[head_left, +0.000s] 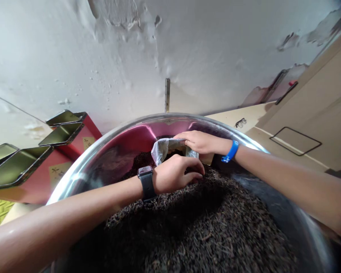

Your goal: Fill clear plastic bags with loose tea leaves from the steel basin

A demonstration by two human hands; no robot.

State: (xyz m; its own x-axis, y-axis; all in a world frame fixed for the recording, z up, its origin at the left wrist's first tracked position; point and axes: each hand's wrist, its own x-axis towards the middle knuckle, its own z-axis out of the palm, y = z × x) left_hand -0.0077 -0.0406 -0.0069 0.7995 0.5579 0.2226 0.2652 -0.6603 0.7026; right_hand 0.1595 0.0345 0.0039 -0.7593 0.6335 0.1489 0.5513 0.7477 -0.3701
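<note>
A large shiny metal basin [82,161] holds a heap of dark loose tea leaves [193,227]. At the far side of the heap a silvery foil bag [162,148] stands with its mouth open. My right hand [200,142], with a blue wristband, lies on the bag's far rim with fingers closed over its edge. My left hand [177,172], with a black watch on the wrist, is curled at the bag's near edge, fingers bent into the leaves; what it grips is hidden.
Several open red tins [65,131] with metal-lined lids stand in a row at the left. A peeling white wall [130,57] rises behind the basin. Cardboard boxes [309,113] are stacked at the right.
</note>
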